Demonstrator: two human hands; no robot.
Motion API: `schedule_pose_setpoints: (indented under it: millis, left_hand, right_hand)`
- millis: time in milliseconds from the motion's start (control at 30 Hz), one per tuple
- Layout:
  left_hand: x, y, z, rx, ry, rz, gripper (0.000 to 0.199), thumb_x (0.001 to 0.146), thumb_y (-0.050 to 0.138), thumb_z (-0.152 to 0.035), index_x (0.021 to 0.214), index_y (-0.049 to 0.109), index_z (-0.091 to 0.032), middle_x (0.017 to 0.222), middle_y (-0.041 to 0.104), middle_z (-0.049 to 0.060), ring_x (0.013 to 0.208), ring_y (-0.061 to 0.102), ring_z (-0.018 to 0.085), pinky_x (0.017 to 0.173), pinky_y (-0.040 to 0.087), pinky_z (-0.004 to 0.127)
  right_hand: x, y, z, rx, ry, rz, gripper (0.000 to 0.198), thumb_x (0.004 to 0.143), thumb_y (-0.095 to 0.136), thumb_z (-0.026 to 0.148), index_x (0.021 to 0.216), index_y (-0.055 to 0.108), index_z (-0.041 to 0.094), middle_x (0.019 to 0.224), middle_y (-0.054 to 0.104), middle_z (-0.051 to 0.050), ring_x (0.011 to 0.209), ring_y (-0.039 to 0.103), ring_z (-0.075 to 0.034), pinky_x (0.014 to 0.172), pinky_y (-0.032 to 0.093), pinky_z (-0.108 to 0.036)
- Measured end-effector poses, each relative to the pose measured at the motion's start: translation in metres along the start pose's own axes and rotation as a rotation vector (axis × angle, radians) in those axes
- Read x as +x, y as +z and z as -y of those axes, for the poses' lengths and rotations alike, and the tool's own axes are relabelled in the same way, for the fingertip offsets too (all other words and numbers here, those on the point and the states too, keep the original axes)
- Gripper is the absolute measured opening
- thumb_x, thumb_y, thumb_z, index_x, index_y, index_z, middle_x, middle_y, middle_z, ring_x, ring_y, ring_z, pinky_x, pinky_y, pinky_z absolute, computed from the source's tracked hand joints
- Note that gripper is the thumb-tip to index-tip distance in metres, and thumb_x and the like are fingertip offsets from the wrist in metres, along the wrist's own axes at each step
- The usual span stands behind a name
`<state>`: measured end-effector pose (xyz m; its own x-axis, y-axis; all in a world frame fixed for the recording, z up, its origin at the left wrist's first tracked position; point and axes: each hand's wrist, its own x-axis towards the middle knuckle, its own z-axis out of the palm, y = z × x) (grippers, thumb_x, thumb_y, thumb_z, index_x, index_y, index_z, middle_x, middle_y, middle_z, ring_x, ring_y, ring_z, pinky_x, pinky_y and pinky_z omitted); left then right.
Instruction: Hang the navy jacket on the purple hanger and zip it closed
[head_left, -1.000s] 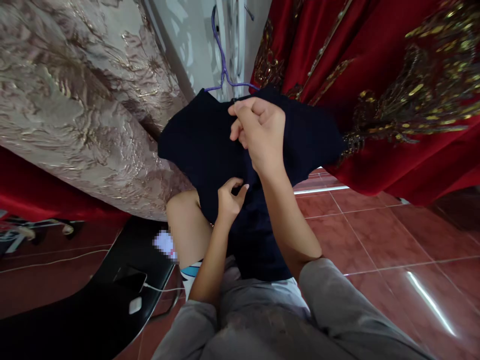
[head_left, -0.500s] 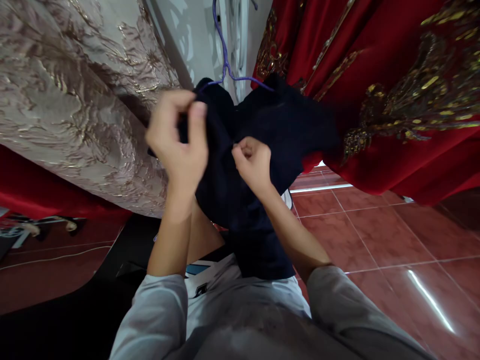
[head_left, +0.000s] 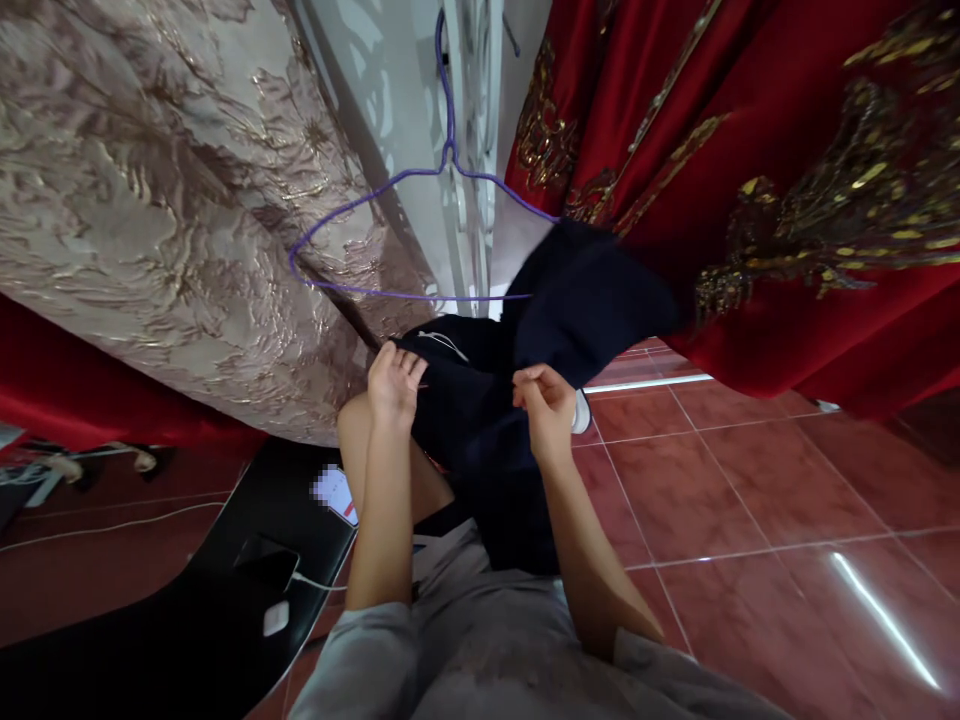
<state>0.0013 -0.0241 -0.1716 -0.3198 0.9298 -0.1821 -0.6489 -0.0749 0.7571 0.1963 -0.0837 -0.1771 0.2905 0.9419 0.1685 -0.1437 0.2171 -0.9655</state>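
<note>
A dark navy garment (head_left: 480,430), perhaps a shirt, hangs by one shoulder from the right arm of a purple wire hanger (head_left: 405,174). The hanger's left side is bare. My left hand (head_left: 395,385) has its fingers closed on the garment's upper left edge, beside a thin pale strip at the opening. My right hand (head_left: 546,410) pinches the cloth below the part still on the hanger. The lower end of the garment drapes down to my lap.
A pale textured curtain (head_left: 165,200) hangs at left and a red one with gold sequins (head_left: 750,200) at right. On a black bench (head_left: 187,570) lie a phone (head_left: 266,563) with a white cable and a small white case (head_left: 276,618). Red tiles (head_left: 720,480) cover the floor.
The garment's left shoulder has come off the hanger, baring its left arm and bottom bar. My left hand has moved down with the cloth; my right hand has shifted down and right.
</note>
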Motion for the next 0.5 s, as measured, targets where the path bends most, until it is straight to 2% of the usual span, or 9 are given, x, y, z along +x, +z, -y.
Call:
schedule_pose_setpoints:
  millis: [67,133,167,233,300,367,433,500]
  left_hand:
    - [-0.02,0.015,-0.006,0.079,0.087,0.167,0.02,0.084,0.082,-0.03,0.084,0.066,-0.017,0.087,0.07,0.004,0.079,0.07,0.016,0.077,0.06,0.028]
    - [-0.038,0.032,-0.016,0.268,0.289,0.385,0.023,0.084,0.083,-0.037,0.088,0.071,-0.018,0.094,0.07,0.005,0.089,0.07,0.018,0.084,0.06,0.032]
    - [-0.046,0.04,-0.021,0.389,0.424,0.476,0.022,0.087,0.082,-0.039,0.091,0.073,-0.019,0.099,0.07,0.006,0.095,0.07,0.02,0.089,0.059,0.034]
    - [-0.056,0.052,-0.029,0.62,0.703,0.559,0.019,0.092,0.077,-0.04,0.096,0.075,-0.021,0.113,0.068,0.008,0.113,0.066,0.023,0.104,0.055,0.041]
    - [-0.055,0.056,-0.034,0.765,0.856,0.609,0.019,0.097,0.071,-0.042,0.099,0.073,-0.023,0.126,0.065,0.009,0.128,0.06,0.025,0.116,0.046,0.045]
    - [-0.048,0.049,-0.036,0.806,0.793,0.719,0.032,0.103,0.057,-0.053,0.107,0.069,-0.023,0.128,0.066,0.009,0.13,0.06,0.026,0.117,0.045,0.045]
    - [-0.041,0.036,-0.036,0.817,0.59,0.861,0.047,0.104,0.045,-0.064,0.108,0.068,-0.023,0.112,0.072,0.009,0.117,0.067,0.026,0.109,0.053,0.043]
    - [-0.037,0.02,-0.036,0.889,0.384,0.96,0.046,0.097,0.057,-0.067,0.093,0.07,-0.023,0.09,0.072,0.007,0.1,0.071,0.029,0.103,0.056,0.043]
  right_hand:
    - [0.0,-0.008,0.0,-0.115,-0.1,0.07,0.023,0.087,0.073,0.04,0.097,0.067,0.02,0.084,0.068,-0.003,0.077,0.062,-0.016,0.072,0.05,-0.029]
    - [0.001,-0.004,0.006,-0.226,-0.218,0.214,0.044,0.082,0.08,0.039,0.119,0.066,0.022,0.117,0.07,-0.008,0.108,0.064,-0.022,0.094,0.051,-0.036]
    - [0.002,0.002,0.009,-0.244,-0.248,0.293,0.05,0.081,0.081,0.039,0.126,0.064,0.022,0.126,0.068,-0.009,0.116,0.062,-0.023,0.1,0.049,-0.037]
    - [0.004,0.016,0.017,-0.209,-0.222,0.43,0.041,0.086,0.075,0.039,0.121,0.064,0.02,0.119,0.07,-0.008,0.11,0.064,-0.023,0.096,0.051,-0.036]
    - [0.006,0.028,0.025,-0.12,-0.126,0.514,0.02,0.092,0.065,0.036,0.101,0.066,0.017,0.096,0.07,-0.004,0.088,0.064,-0.018,0.081,0.051,-0.031]
    - [0.012,0.033,0.038,-0.032,-0.002,0.583,0.017,0.09,0.061,0.032,0.083,0.062,0.017,0.078,0.063,0.0,0.071,0.057,-0.013,0.067,0.046,-0.026]
    - [0.021,0.03,0.057,0.024,0.114,0.727,0.018,0.085,0.064,0.031,0.074,0.061,0.017,0.069,0.058,0.002,0.063,0.051,-0.01,0.058,0.041,-0.023]
    - [0.033,0.021,0.081,0.015,0.138,0.87,0.022,0.081,0.068,0.033,0.068,0.06,0.017,0.063,0.053,0.003,0.057,0.046,-0.008,0.052,0.037,-0.022]
